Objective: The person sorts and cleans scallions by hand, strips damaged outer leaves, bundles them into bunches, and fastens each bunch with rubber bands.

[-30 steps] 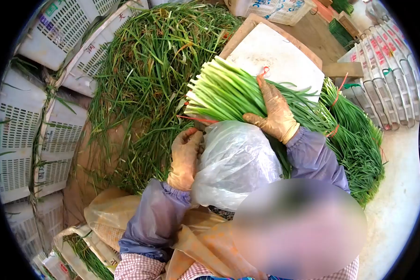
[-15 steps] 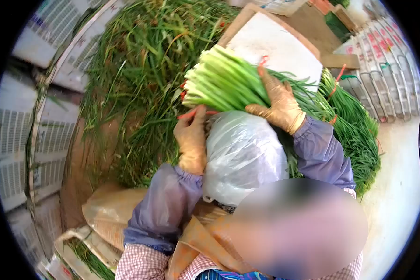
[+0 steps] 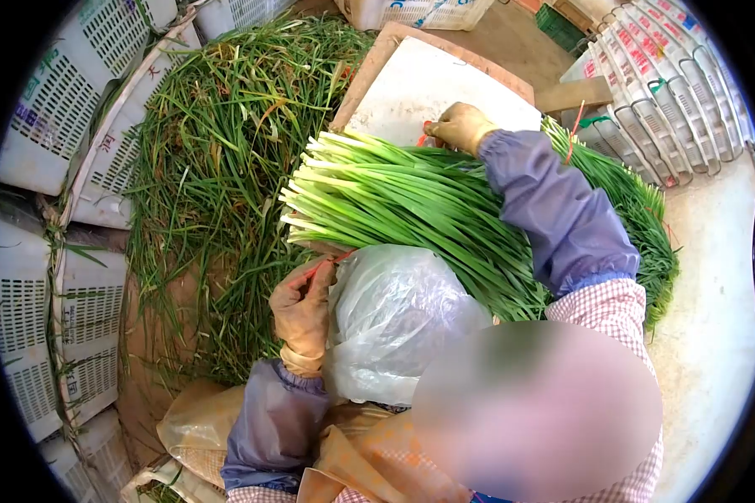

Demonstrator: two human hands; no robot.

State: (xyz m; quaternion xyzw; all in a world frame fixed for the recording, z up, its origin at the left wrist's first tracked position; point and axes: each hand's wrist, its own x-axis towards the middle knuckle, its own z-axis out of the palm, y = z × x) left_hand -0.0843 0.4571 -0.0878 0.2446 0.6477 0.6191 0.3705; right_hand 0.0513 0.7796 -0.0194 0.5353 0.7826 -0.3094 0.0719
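Watching from my end: left hand [image 3: 300,312], left of centre, has thumb and fingers pinched on a red tie [image 3: 344,255]. Clear plastic [image 3: 403,327] bulges right beside it. The green stalks [image 3: 411,184] lie bunched mid-frame. Past those, right hand [image 3: 463,127], upper centre, fingers curled in, nipping a red strip [image 3: 422,139]. White board [image 3: 428,80] behind, stacked crates [image 3: 654,92] upper right.

The left hand [image 3: 300,314] pinches closer in, the right hand [image 3: 460,127] pinches farther forward.
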